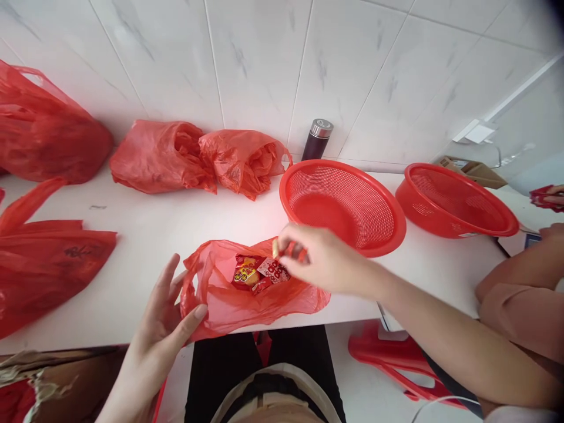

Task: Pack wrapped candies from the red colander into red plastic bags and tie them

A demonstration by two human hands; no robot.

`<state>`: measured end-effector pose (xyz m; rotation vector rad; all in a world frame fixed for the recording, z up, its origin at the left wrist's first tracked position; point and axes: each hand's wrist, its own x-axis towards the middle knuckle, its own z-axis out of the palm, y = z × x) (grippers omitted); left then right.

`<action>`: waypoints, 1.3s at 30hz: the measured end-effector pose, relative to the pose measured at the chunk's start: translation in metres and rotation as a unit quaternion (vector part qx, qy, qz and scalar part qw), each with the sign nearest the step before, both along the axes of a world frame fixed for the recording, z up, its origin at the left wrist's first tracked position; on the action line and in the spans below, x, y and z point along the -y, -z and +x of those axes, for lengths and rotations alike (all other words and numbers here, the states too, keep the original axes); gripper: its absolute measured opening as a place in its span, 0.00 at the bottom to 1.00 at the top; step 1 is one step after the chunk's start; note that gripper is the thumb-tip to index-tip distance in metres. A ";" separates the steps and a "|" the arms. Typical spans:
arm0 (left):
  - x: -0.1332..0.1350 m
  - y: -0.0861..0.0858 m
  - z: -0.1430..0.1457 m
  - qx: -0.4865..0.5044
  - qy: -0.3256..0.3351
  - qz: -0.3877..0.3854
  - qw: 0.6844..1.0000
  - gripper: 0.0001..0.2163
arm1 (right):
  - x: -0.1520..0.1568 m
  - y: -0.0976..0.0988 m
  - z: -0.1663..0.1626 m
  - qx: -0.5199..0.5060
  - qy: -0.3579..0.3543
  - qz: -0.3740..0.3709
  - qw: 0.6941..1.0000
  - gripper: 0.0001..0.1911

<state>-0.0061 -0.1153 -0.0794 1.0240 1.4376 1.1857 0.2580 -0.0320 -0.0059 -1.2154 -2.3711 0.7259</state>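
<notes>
Touches the left edge of an open red plastic bag [229,311] on the white table [154,218] with the left hand [161,332], thumb and fingers wide apart. Pinches a small gold-tipped item [275,249] in the right hand [324,258], above the bag's right side. Has snack packets [247,274] inside the bag, a red colander [341,210] behind-right of it.

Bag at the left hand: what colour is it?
The bag is translucent red, showing best in the head view.
</notes>
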 end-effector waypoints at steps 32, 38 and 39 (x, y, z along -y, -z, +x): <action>-0.058 -0.100 -0.004 0.089 0.066 0.249 0.962 0.28 | 0.006 -0.054 0.027 0.433 0.114 0.209 0.869 0.33; -0.033 -0.072 -0.024 0.056 0.087 0.142 0.984 0.27 | 0.011 -0.044 0.040 0.344 0.077 0.073 0.933 0.37; -0.026 -0.062 -0.027 0.049 0.098 0.116 0.987 0.26 | 0.013 -0.043 0.041 0.300 0.056 0.036 0.951 0.35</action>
